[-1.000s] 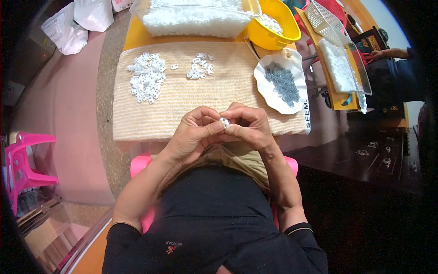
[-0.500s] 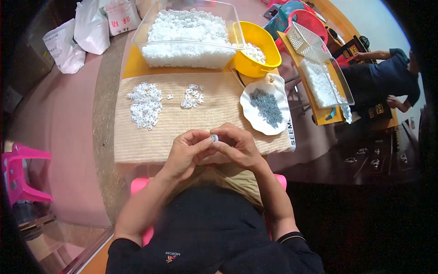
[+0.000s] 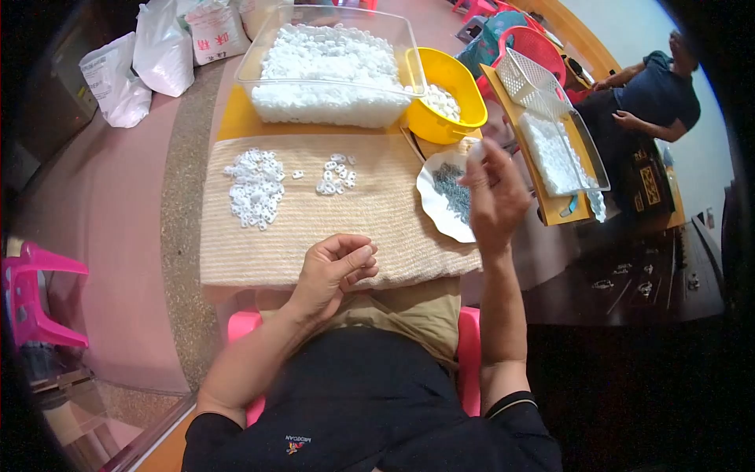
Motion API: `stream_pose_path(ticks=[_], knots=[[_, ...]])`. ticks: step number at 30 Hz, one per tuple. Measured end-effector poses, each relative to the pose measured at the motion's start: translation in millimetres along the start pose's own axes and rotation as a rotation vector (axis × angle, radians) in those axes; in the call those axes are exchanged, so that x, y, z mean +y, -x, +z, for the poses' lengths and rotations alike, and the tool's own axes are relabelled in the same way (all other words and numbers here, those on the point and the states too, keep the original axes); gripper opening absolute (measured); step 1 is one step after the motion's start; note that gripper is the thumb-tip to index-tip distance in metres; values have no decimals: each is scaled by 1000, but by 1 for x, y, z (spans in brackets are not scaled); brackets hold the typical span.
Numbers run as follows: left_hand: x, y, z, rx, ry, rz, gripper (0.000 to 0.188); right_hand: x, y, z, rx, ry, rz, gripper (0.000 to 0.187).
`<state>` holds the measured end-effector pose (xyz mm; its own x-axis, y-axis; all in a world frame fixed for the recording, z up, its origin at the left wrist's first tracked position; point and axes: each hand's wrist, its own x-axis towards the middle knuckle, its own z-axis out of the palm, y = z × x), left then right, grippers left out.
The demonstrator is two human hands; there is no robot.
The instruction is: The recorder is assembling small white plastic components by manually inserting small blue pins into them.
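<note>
My left hand (image 3: 340,270) is near the front edge of a ribbed beige towel (image 3: 259,263), thumb and fingers closed together with nothing visible in them. Further right, my right hand (image 3: 500,193) is raised over the right side of a white scalloped dish (image 3: 431,206), pinching a small white plastic piece (image 3: 477,151). Motion blurs that piece's outline. Small dark-grey parts (image 3: 451,191) lie in the dish, partly hidden by this hand. On the towel are a large pile of white two-holed pieces (image 3: 257,189) and a smaller group (image 3: 336,176), with a single piece (image 3: 297,175) between them.
Behind the towel stand a clear bin (image 3: 326,106) heaped with white pieces and a yellow basin (image 3: 447,130) holding more. Beyond the right side, a co-worker (image 3: 657,98) stands by another table with a white basket (image 3: 535,79). A pink stool (image 3: 47,303) is at far left.
My hands have parted. The right hand has moved up and right over the dish with the white piece, while the left stays near the towel's front edge.
</note>
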<state>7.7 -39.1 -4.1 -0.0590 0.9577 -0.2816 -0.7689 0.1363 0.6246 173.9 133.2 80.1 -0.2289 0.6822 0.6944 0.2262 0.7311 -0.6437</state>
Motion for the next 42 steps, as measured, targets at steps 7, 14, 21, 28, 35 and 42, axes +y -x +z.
stream_pose_path(ticks=[7, 14, 21, 28, 35, 42], knots=[[-3, 1, -5, 26, 19, -5, 14, 54, -80, 7, 181, 258, -56, 24], [2, -1, -5, 45, -6, 2, 14, 59, -35, 38, -291, 60, 103, 17], [-5, -2, -6, 33, 2, -10, 13, 48, 14, 93, -713, 168, 126, 21], [0, 1, -6, 52, 10, 20, 13, 41, 16, 113, -862, 412, -11, 22], [1, 0, -7, 37, 11, 43, 13, 37, 15, 115, -891, 394, 0, 19], [0, 0, -7, 56, 12, 47, 14, 45, 21, 116, -790, 349, -73, 15]])
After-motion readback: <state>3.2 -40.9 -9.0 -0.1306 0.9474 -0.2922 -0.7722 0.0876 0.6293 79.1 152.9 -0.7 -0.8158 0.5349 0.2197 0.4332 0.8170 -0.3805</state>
